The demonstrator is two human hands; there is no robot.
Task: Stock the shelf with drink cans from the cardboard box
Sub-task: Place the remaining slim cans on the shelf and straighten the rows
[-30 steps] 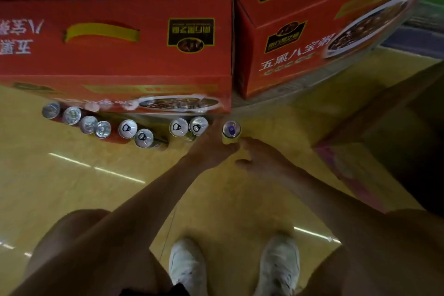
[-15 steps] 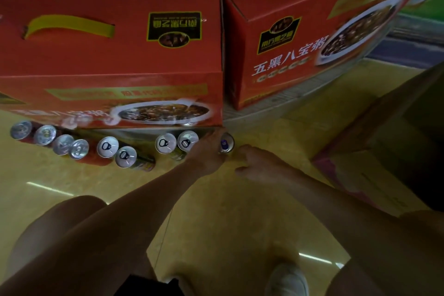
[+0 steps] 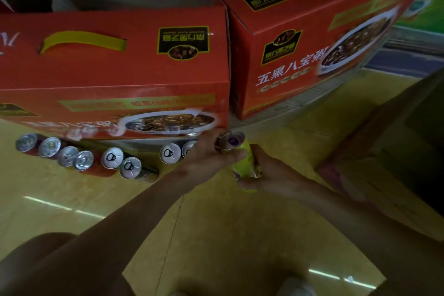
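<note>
A yellow-green drink can (image 3: 236, 151) with a purple-tabbed top is tilted between both hands, in front of the low shelf's edge. My left hand (image 3: 209, 154) grips its upper part, fingers curled round it near the rim. My right hand (image 3: 266, 175) holds its lower part from the right. To the left, several cans (image 3: 81, 160) stand in a row on the floor along the shelf base, two more (image 3: 170, 153) just beside my left hand. An open brown cardboard box (image 3: 374, 151) sits at the right, its inside dark.
Two big red gift cartons (image 3: 115, 69) (image 3: 300, 31) fill the low shelf above the cans. The floor is yellow and glossy. My knees and a white shoe (image 3: 298, 287) show at the bottom edge.
The yellow-green can has tipped toward me and come up into both hands. The view has moved closer to the shelf and shifted, so the row of cans sits further left.
</note>
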